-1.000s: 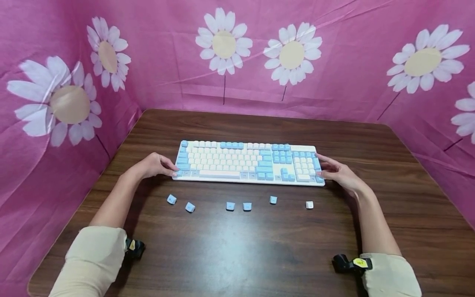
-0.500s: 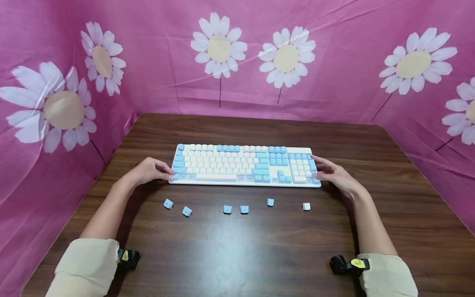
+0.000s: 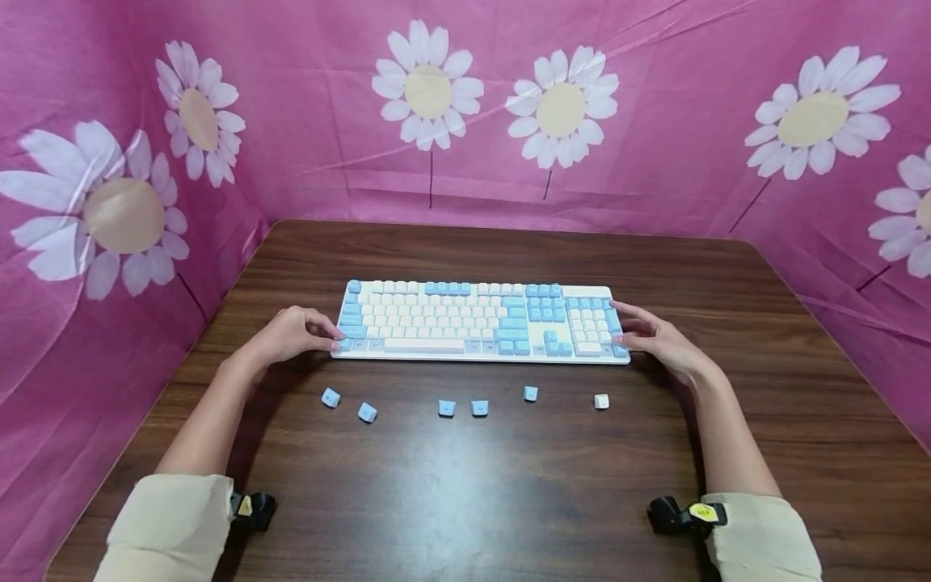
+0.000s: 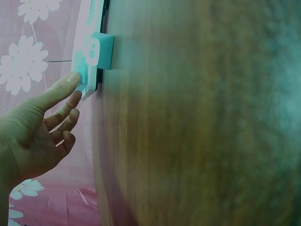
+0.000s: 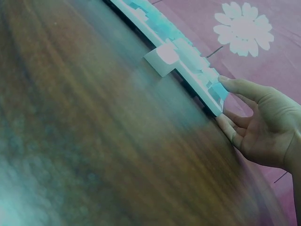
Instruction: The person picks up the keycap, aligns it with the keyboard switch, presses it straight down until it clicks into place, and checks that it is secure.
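Observation:
A white and light-blue keyboard [image 3: 436, 318] lies across the middle of the table, with bare gaps in its bottom row and number pad. My left hand [image 3: 294, 333] grips its near left corner; in the left wrist view the thumb [image 4: 61, 89] lies on top and a fingertip meets the edge. At the other end, my right hand [image 3: 665, 343] holds the right edge, thumb [image 5: 240, 87] on top and other fingers at the side. Loose keycaps lie in front: blue ones [image 3: 330, 398], [image 3: 367, 413], [image 3: 447, 408], [image 3: 479, 408], [image 3: 531, 394] and a white keycap [image 3: 601, 402].
The brown wooden table [image 3: 451, 493] carries everything. Pink cloth [image 3: 305, 105] with large daisies hangs behind it and at both sides. Black camera straps [image 3: 253, 511] sit at the rolled cuffs of both sleeves.
The head view has shifted slightly. Both hands stay on the keyboard's ends, and the keyboard and loose keycaps keep their places on the table.

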Demonstrator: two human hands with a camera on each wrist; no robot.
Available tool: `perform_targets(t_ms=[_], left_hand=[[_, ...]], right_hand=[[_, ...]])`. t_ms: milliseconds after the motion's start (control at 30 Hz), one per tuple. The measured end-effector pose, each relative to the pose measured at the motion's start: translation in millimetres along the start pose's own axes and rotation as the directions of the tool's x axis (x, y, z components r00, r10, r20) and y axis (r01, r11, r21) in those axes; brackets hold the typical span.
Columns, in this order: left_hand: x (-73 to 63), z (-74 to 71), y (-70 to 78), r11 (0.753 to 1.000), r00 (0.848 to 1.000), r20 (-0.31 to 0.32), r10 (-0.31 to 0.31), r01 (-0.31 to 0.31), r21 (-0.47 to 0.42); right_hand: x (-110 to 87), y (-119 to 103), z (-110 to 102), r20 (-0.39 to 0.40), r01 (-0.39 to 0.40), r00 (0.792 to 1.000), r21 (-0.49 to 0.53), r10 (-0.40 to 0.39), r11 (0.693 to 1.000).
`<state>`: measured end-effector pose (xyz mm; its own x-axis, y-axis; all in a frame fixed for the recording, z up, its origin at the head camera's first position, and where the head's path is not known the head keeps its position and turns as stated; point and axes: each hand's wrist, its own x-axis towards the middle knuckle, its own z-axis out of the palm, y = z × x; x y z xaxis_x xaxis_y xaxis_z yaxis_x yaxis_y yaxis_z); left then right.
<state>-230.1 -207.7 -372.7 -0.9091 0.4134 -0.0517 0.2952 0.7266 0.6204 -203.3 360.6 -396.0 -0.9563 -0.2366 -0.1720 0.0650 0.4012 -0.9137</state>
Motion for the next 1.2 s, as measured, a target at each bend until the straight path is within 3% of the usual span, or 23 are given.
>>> perform_targets(t_ms=[200, 433, 767, 967, 1200], left_hand=[[-0.8, 0.6, 1.2, 1.000, 1.000, -0.019, 0.001, 0.000, 0.006], [-2.6, 0.1, 2.4, 1.000, 0.999, -0.033, 0.011, -0.011, 0.007], [-10.2, -1.5, 1.7, 0.998, 0.996, -0.062, 0.062, -0.060, 0.030], [-22.0, -3.9, 2.1, 0.998, 0.997, -0.031, 0.066, -0.066, 0.008], [-34.1, -2.1, -0.4, 0.993, 0.990, 0.076, 0.120, -0.117, -0.034]], right_hand=[[0.1, 1.9, -0.3, 0.002, 0.018, 1.000, 0.000, -0.018, 1.000], [2.2, 5.5, -1.6, 0.014, 0.075, 0.997, 0.081, -0.077, 0.994], [1.5, 2.8, -0.7, 0.011, 0.060, 0.998, 0.083, -0.061, 0.995], [1.3, 3.6, -1.3, -0.001, 0.048, 0.999, 0.062, -0.048, 0.997], [1.8, 3.1, -1.0, 0.001, 0.038, 0.999, 0.081, -0.039, 0.996]])
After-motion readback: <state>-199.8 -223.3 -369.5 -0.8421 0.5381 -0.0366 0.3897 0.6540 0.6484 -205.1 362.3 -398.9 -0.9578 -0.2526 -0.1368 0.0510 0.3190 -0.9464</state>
